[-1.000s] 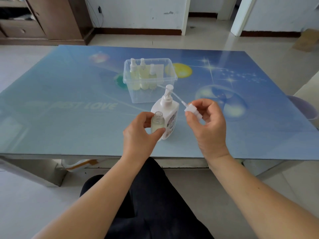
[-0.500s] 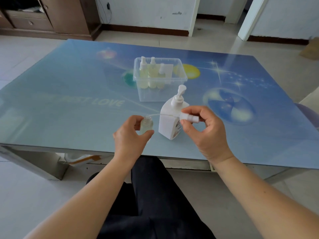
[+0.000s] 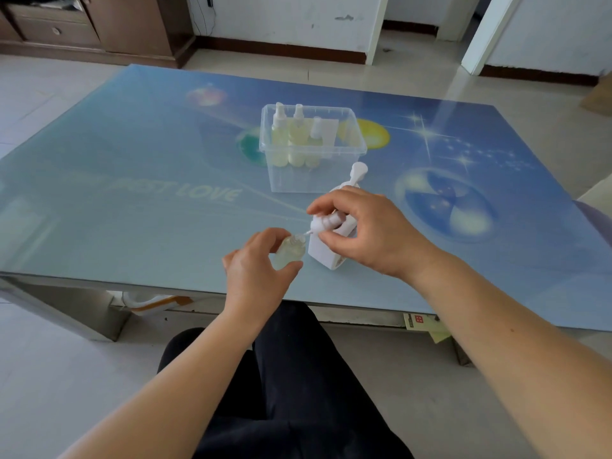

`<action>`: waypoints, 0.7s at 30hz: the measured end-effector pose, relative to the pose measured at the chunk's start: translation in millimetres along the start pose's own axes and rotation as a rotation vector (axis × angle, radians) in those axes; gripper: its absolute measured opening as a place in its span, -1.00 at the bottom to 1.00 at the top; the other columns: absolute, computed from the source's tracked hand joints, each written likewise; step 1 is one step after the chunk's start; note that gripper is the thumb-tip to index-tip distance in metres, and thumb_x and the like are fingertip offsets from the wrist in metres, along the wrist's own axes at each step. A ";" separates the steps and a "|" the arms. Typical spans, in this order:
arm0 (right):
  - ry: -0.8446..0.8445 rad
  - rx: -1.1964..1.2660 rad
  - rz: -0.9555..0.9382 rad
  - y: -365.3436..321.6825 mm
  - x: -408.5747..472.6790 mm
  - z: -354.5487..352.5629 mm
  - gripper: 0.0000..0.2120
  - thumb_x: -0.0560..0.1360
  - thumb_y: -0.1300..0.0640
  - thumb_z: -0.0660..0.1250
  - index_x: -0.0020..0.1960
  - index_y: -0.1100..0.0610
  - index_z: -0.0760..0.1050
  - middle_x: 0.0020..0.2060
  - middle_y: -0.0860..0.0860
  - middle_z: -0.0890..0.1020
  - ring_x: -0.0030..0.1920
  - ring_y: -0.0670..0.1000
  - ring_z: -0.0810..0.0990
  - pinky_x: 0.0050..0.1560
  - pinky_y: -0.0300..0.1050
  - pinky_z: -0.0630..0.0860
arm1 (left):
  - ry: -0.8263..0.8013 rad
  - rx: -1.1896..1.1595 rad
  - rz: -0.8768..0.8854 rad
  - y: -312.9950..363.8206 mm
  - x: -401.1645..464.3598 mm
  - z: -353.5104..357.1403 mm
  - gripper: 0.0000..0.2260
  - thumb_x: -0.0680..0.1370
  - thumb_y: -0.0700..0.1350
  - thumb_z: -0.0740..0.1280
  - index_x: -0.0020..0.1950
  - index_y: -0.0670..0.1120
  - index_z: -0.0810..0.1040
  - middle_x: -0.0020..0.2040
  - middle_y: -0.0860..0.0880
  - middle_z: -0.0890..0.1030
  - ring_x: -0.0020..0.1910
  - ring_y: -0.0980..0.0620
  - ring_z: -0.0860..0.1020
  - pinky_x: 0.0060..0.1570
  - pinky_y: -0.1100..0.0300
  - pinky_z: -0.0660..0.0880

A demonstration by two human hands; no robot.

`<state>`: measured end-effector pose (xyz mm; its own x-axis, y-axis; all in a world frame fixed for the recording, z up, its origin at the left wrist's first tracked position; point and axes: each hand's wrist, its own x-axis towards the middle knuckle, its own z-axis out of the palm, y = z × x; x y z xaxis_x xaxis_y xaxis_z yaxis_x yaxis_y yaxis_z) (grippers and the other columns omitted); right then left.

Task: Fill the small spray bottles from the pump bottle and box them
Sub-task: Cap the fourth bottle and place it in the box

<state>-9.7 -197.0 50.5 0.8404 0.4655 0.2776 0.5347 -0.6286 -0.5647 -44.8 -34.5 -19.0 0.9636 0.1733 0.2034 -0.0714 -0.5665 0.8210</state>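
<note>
My left hand (image 3: 256,273) grips a small clear spray bottle (image 3: 289,252) filled with pale yellow liquid, tilted over the table's near edge. Pinched in my right hand (image 3: 364,231) is its white spray cap (image 3: 326,223), whose thin tube reaches into the bottle's open mouth. Just behind my right hand stands the white pump bottle (image 3: 334,246), partly hidden; its nozzle sticks up above my fingers. Farther back, a clear plastic box (image 3: 351,160) holds three capped spray bottles (image 3: 296,139) of the same yellow liquid in its left half.
The blue printed glass table (image 3: 132,180) stretches left and right of the work. My dark-trousered legs are below the near edge. A wooden cabinet (image 3: 99,24) stands on the floor at the far left, and a purple stool edge (image 3: 596,217) shows at the right.
My right hand brought the cap down and left, and its tube now enters the bottle's mouth. My left hand tilted the bottle toward it. The view shifted closer.
</note>
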 end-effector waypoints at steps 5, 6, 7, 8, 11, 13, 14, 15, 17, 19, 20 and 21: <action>-0.251 -0.119 -0.035 -5.7 19.0 -1.5 -0.90 0.49 0.11 0.35 0.01 0.02 0.57 -0.26 -0.30 0.47 -0.17 -0.24 0.46 0.25 0.05 0.31 | -0.010 0.002 0.009 2.1 -2.5 1.8 -0.73 0.34 -0.16 0.49 -0.07 0.08 0.49 -0.16 0.16 0.57 -0.12 0.17 0.53 0.12 -0.04 0.37; -0.285 -0.133 -0.035 -6.7 21.4 -1.4 -0.90 0.49 0.10 0.35 0.00 0.02 0.58 -0.27 -0.29 0.46 -0.16 -0.21 0.46 0.25 0.06 0.32 | -0.011 -0.006 0.012 2.7 -2.7 1.7 -0.72 0.34 -0.16 0.49 -0.07 0.09 0.49 -0.16 0.15 0.57 -0.12 0.17 0.53 0.11 -0.04 0.38; -0.313 -0.144 -0.031 -7.2 23.1 -1.4 -0.90 0.49 0.11 0.36 0.00 0.02 0.58 -0.28 -0.29 0.46 -0.14 -0.19 0.46 0.25 0.07 0.33 | -0.012 -0.011 0.015 3.5 -2.5 2.2 -0.72 0.34 -0.15 0.49 -0.07 0.09 0.49 -0.17 0.15 0.57 -0.13 0.17 0.53 0.10 -0.05 0.39; -0.332 -0.151 -0.029 -7.3 24.8 -1.2 -0.90 0.49 0.12 0.36 0.00 0.03 0.59 -0.28 -0.29 0.46 -0.13 -0.17 0.46 0.25 0.07 0.33 | -0.009 -0.013 0.018 4.1 -2.1 2.2 -0.72 0.34 -0.15 0.49 -0.05 0.08 0.51 -0.17 0.14 0.57 -0.13 0.15 0.53 0.09 -0.05 0.40; -0.342 -0.158 -0.018 -7.3 27.5 -1.3 -0.88 0.48 0.15 0.38 0.01 0.02 0.60 -0.28 -0.29 0.48 -0.12 -0.20 0.47 0.25 0.05 0.33 | -0.003 -0.017 0.022 6.3 -0.7 2.9 -0.73 0.33 -0.15 0.50 -0.02 0.02 0.54 -0.20 0.16 0.55 -0.14 0.12 0.53 0.07 -0.07 0.41; -0.343 -0.183 -0.003 -7.8 29.4 -1.2 -0.87 0.48 0.14 0.37 0.01 0.00 0.60 -0.28 -0.29 0.50 -0.10 -0.21 0.47 0.28 0.04 0.29 | 0.005 -0.020 0.031 6.6 -0.6 3.0 -0.73 0.32 -0.17 0.50 -0.03 0.00 0.55 -0.22 0.20 0.52 -0.16 0.13 0.53 0.06 -0.08 0.42; -0.348 -0.206 0.002 -8.1 30.1 -0.9 -0.88 0.48 0.12 0.37 0.01 -0.01 0.59 -0.28 -0.28 0.50 -0.09 -0.21 0.47 0.30 0.05 0.25 | 0.007 -0.019 0.034 6.2 -0.7 3.0 -0.73 0.32 -0.17 0.50 -0.03 0.00 0.56 -0.23 0.19 0.52 -0.17 0.12 0.53 0.05 -0.08 0.42; -0.353 -0.228 0.010 -8.7 30.2 -1.2 -0.88 0.48 0.10 0.36 0.00 -0.03 0.59 -0.29 -0.28 0.50 -0.08 -0.20 0.47 0.31 0.05 0.22 | 0.006 -0.017 0.038 5.7 -0.8 3.1 -0.73 0.32 -0.17 0.50 -0.03 0.00 0.56 -0.22 0.16 0.54 -0.17 0.10 0.54 0.04 -0.09 0.42; -0.355 -0.268 0.040 -10.1 30.7 -1.9 -0.90 0.48 0.05 0.34 -0.01 -0.04 0.57 -0.30 -0.24 0.51 -0.07 -0.15 0.47 0.30 0.02 0.18 | 0.007 -0.012 0.058 4.2 -0.8 3.6 -0.73 0.31 -0.16 0.50 -0.04 0.01 0.56 -0.19 0.09 0.57 -0.18 0.06 0.54 0.02 -0.10 0.43; -0.341 -0.321 0.073 -10.8 31.2 -0.8 -0.87 0.48 -0.07 0.33 -0.05 -0.04 0.54 -0.25 -0.18 0.53 -0.07 -0.10 0.46 0.26 -0.03 0.19 | 0.011 -0.013 0.076 3.2 -1.8 4.2 -0.73 0.30 -0.16 0.50 -0.05 0.02 0.56 -0.19 0.08 0.58 -0.20 0.08 0.54 0.00 -0.11 0.44; -0.333 -0.354 0.086 -11.6 31.2 0.4 -0.81 0.48 -0.14 0.31 -0.06 -0.03 0.53 -0.23 -0.16 0.54 -0.07 -0.08 0.46 0.24 -0.04 0.19 | 0.011 -0.015 0.075 3.4 -2.7 4.5 -0.73 0.30 -0.16 0.50 -0.05 0.02 0.56 -0.20 0.08 0.58 -0.20 0.10 0.54 0.00 -0.11 0.44; -0.322 -0.381 0.093 -12.1 31.8 1.2 -0.76 0.47 -0.20 0.29 -0.07 -0.03 0.51 -0.20 -0.15 0.56 -0.06 -0.07 0.46 0.24 -0.04 0.19 | 0.012 -0.020 0.074 4.1 -3.5 4.8 -0.73 0.31 -0.16 0.50 -0.05 0.02 0.56 -0.20 0.09 0.58 -0.19 0.11 0.54 0.00 -0.11 0.44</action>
<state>10.4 -173.8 65.3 0.8483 0.5273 -0.0476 0.5036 -0.8314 -0.2350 -47.3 -41.2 -19.0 0.9523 0.1417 0.2702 -0.1473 -0.5620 0.8139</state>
